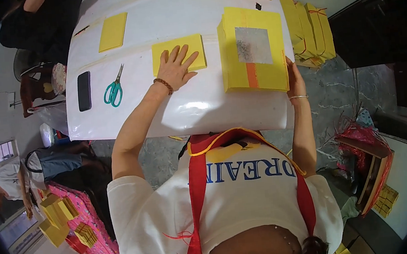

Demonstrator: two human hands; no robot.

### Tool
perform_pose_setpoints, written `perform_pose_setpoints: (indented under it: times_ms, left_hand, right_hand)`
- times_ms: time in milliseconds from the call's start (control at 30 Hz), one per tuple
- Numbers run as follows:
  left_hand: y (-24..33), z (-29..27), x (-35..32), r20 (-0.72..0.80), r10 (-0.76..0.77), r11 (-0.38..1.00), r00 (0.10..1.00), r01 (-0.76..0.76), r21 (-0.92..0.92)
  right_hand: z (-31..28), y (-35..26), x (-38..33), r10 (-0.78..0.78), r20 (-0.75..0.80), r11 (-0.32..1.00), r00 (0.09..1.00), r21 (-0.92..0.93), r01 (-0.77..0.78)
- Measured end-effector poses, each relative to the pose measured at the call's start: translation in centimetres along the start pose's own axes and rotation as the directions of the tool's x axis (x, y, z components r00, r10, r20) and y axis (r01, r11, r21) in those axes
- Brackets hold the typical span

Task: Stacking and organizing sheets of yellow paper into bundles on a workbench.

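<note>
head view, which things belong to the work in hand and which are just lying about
Likely the work: small yellow stack, under the left hand; tall yellow stack, right hand at its side.

Probably just lying about: black phone; teal-handled scissors, untouched, though possibly a tool for it.

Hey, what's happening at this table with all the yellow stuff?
Someone is working with yellow bundles at a white table. Their left hand lies flat, fingers spread, on a thin yellow bundle. Their right hand is at the right side of a bigger yellow stack, though some of its fingers are hard to see. Over on the left, the green-handled scissors and a black phone are lying on the table, with nobody holding them.
</note>
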State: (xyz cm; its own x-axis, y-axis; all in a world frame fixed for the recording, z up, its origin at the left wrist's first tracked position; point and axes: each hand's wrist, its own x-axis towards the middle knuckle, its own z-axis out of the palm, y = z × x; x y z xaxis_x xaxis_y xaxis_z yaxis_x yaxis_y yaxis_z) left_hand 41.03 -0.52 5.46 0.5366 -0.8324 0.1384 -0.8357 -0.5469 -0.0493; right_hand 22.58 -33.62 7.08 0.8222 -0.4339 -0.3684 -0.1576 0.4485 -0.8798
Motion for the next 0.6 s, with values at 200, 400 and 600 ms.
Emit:
perform_pose_setpoints:
  times_ms: [200,400,600]
  left_hand:
    - [3.1,-2.5,1.7,-0.092,-0.144,0.881,0.985,0.085,-0.466]
    - [11.5,1.2,5.5,0.322,-0.406,-0.363,0.855,0.173,-0.916]
    - [13.2,3.6,4.7,0.344,-0.323,-0.567,0.882,0.111,-0.816]
  right_hand:
    - [-0.6,0.1,1.3,-0.036,0.113,0.998,0.993,0.051,0.03]
    - [0.8,2.9,2.1,0.097,0.042,0.985,0.994,0.138,-0.102]
    - [1.2,3.8,1.3,0.152,0.062,0.964,0.986,0.21,-0.162]
